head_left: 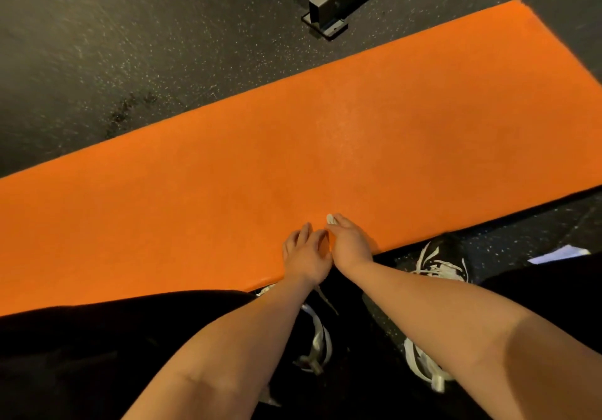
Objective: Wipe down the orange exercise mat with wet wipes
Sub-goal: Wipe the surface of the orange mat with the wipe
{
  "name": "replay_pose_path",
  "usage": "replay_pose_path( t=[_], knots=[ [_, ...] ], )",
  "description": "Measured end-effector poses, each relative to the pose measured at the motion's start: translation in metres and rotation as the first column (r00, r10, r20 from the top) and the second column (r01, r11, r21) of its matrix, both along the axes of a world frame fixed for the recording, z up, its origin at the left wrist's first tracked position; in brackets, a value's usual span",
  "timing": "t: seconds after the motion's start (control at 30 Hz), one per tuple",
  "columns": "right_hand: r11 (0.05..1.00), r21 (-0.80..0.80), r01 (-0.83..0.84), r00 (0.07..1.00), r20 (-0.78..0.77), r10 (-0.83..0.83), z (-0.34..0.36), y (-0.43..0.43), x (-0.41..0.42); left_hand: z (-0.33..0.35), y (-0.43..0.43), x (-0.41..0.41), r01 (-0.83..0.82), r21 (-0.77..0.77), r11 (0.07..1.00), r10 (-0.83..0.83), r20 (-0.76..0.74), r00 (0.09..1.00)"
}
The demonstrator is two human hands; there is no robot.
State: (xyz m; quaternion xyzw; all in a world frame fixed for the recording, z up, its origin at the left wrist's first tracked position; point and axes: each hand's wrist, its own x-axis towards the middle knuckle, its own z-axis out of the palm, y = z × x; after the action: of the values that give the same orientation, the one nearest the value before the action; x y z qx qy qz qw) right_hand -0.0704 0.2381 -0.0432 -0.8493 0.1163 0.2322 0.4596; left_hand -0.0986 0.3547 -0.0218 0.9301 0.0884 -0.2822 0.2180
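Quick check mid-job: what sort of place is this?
Most likely a gym: dark speckled rubber floor, an orange exercise mat laid on it, and the steel base of an equipment frame beyond the mat.

A dark rubber gym floor flecked with pale specks (pixel 130 61) carries everything here. A long, flat orange foam exercise mat (pixel 325 142) lies directly on it, running diagonally from lower left to upper right. Past the mat's far edge stands a black steel equipment foot (pixel 329 5), near the mat but apart from it. On the near side, a black shoe with white laces (pixel 446 263) stands just beside the mat's edge, and a pale flat sheet (pixel 557 253) lies farther right, partly hidden.
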Motion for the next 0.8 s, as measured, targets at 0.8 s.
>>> replay_pose_path(
  t=[0.8],
  knots=[
    [0.853, -0.396, -0.339, 0.930, -0.001, 0.369, 0.054, -0.024, 0.005, 0.013, -0.008, -0.011, -0.065, -0.094, 0.993, 0.087, 0.252, 0.964]
  ],
)
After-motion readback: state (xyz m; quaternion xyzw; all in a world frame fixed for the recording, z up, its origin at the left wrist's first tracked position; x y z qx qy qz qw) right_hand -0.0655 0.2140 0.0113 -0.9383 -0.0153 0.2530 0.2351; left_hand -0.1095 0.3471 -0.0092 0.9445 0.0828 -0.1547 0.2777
